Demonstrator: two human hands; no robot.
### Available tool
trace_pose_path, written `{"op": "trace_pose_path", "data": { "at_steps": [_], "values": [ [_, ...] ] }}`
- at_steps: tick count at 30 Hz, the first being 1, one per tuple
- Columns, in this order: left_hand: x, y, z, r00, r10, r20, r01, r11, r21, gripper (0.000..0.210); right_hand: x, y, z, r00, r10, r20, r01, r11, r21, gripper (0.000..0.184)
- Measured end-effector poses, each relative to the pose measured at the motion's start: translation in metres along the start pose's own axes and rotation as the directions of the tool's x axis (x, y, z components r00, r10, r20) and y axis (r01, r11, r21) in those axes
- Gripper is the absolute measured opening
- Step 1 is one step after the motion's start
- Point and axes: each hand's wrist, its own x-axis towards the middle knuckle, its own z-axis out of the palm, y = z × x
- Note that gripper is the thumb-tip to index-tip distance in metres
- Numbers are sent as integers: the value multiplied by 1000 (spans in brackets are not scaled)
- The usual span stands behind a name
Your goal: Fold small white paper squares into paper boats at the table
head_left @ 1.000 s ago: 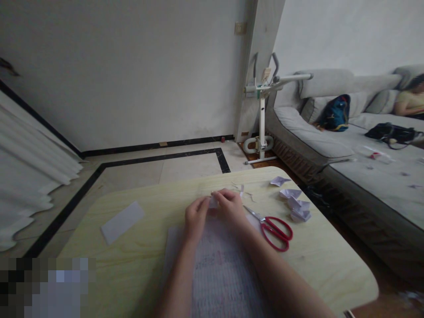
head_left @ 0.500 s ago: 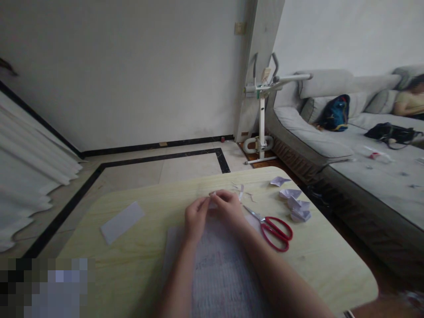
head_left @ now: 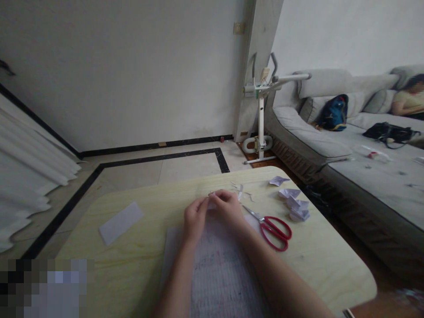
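Observation:
Both hands meet over the far part of the table, pinching a small piece of white paper (head_left: 212, 204) between them. My left hand (head_left: 194, 217) is closed with thumb and fingertips on its left side. My right hand (head_left: 229, 206) grips it from the right, hiding much of the piece. Under my forearms lies a large sheet covered in handwriting (head_left: 218, 274). Just right of my right hand are red-handled scissors (head_left: 275, 232), blades pointing toward the hand, and thin paper scraps (head_left: 240, 192).
Several folded white paper shapes (head_left: 298, 204) stand near the table's right edge. A blank paper rectangle (head_left: 121, 223) lies at the left on the wooden table (head_left: 149, 260). Beyond are an exercise machine (head_left: 261, 115) and a grey sofa (head_left: 380, 185) with a seated person (head_left: 407, 102).
Both hands keep their pinch on the paper, with hardly any visible movement. The whole view has shifted very slightly.

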Motion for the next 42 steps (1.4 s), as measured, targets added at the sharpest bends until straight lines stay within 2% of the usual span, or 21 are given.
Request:
{"op": "trace_pose_path", "data": {
  "at_steps": [5, 10, 17, 24, 32, 42],
  "values": [
    [0, 0, 1, 1000, 10, 1, -10, 1000, -3, 29, -1, -1, -1, 1000, -19, 3, 19, 1000, -11, 15],
    [0, 1, 2, 1000, 0, -12, 0, 999, -33, 27, -2, -4, -1, 999, 52, 17, -53, 996, 67, 15],
    [-1, -2, 3, 1000, 2, -11, -2, 1000, 5, 24, 0, -2, -3, 998, 20, -55, -19, 1000, 13, 16],
    [-2, 0, 3, 1000, 9, 10, -9, 999, -38, 25, -2, -9, -4, 1000, -4, 14, 5, 1000, -23, 16],
    [-2, 1, 1, 999, 11, -35, -10, 999, 41, 26, -2, -3, 0, 1000, -18, 25, 20, 997, -81, 19],
    [-3, -1, 1, 999, 22, -32, -20, 998, 57, 26, 0, -9, -6, 998, 24, -51, -25, 999, -19, 21]
  ]
}}
